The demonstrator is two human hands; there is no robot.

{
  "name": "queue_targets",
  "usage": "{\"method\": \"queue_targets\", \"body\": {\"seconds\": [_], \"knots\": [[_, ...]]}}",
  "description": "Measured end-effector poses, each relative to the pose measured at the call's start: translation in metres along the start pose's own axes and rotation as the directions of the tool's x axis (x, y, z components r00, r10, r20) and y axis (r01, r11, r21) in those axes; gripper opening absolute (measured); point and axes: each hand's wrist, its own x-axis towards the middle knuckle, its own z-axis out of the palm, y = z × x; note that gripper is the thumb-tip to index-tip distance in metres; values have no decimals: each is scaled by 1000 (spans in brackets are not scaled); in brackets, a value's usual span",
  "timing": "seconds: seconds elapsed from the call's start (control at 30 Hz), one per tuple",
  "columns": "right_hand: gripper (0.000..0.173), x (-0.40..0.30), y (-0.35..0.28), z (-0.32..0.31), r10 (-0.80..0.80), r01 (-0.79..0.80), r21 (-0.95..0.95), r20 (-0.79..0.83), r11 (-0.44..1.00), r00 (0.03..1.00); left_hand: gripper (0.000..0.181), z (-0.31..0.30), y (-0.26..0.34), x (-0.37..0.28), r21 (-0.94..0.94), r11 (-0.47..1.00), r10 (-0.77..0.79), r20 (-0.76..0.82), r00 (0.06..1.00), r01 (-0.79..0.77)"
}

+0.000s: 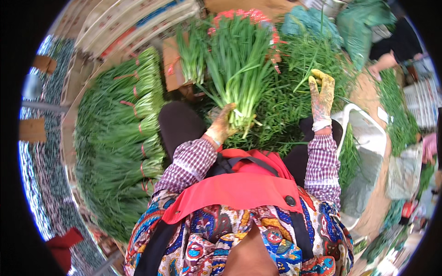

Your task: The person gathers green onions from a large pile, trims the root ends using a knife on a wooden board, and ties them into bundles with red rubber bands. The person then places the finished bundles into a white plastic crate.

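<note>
My left hand (pixel 222 126), in a stained yellowish glove, grips a bunch of garlic chives (pixel 241 76) near its pale stem ends. The green leaves fan out away from me. My right hand (pixel 322 91), in a similar glove, is raised to the right with its fingers bent. A thin loose chive stalk (pixel 304 81) lies at those fingertips and looks pinched between them. Below both hands spreads a heap of loose chive leaves (pixel 286 107) between my knees. A smaller chive bunch (pixel 193 58) rests beyond the left hand, by a cardboard box (pixel 173 63).
Tied chive bundles (pixel 134 117) are stacked at the left, stems towards me. Red ties (pixel 241 15) lie behind the held bunch. A white plastic tub (pixel 374 138) stands at the right. Farther right are more chives (pixel 397 114) and another person's arm (pixel 385 63).
</note>
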Motion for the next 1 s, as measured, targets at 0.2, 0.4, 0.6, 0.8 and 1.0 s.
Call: {"method": "queue_targets", "body": {"seconds": [0.2, 0.4, 0.6, 0.8, 1.0], "knots": [[44, -18, -92, 95, -262, 211, 156, 574, 965, 775, 44, 0, -2, -10, 44, 998, 48, -57, 997, -46], [21, -19, -70, 154, -346, 486, -20, 676, 874, 650, 48, -8, -4, -4, 26, 996, 83, -77, 994, -82], [21, -15, -67, 139, -463, 515, 28, 480, 857, 745, 73, 1, 1, -10, 72, 996, 45, 18, 999, -46], [35, -41, -73, 131, -607, 679, 44, 494, 732, 623, 71, 15, -1, -11, 70, 993, 93, -8, 996, -93], [29, -46, -54, 90, -227, 145, 289, 278, 946, 933, 64, -3, 3, -8, -4, 999, 49, 13, 999, -49]]}}
